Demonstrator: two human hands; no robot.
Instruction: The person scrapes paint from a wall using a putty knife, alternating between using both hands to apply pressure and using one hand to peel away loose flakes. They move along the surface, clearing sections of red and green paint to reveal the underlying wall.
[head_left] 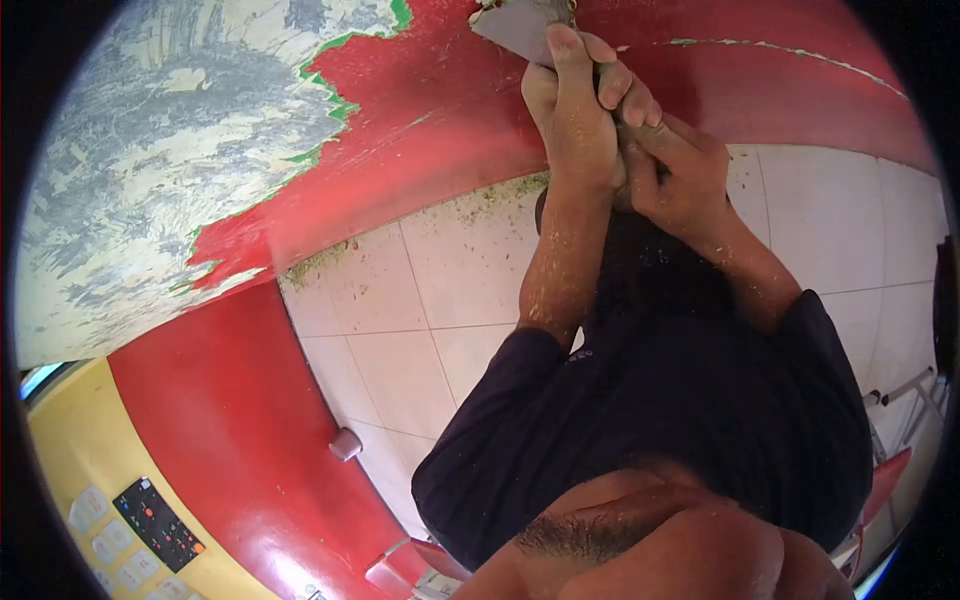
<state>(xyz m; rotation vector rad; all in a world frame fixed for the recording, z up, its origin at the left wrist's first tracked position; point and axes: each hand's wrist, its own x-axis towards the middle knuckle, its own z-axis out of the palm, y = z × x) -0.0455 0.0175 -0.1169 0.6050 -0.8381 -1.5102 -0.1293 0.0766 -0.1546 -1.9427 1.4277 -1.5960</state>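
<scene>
A paint scraper with a broad grey metal blade (515, 28) rests against the red wall at the top of the view. My left hand (578, 125) is closed round it close to the blade, with the thumb stretched along the tool. Just right of it and lower, my right hand (682, 175) grips the handle end, which the fingers mostly hide. Small flakes cling to both forearms. Ahead of the hands the red paint (430, 130) has a ragged, peeling border with green edges, beside a bare grey-white patch (190, 150).
Green and pale paint flakes (480, 205) lie on the tiled floor (380, 290) along the wall's foot. A small cup-like object (345, 444) sits by the red and yellow side wall (220, 410). Metal legs (905, 395) stand at the right edge.
</scene>
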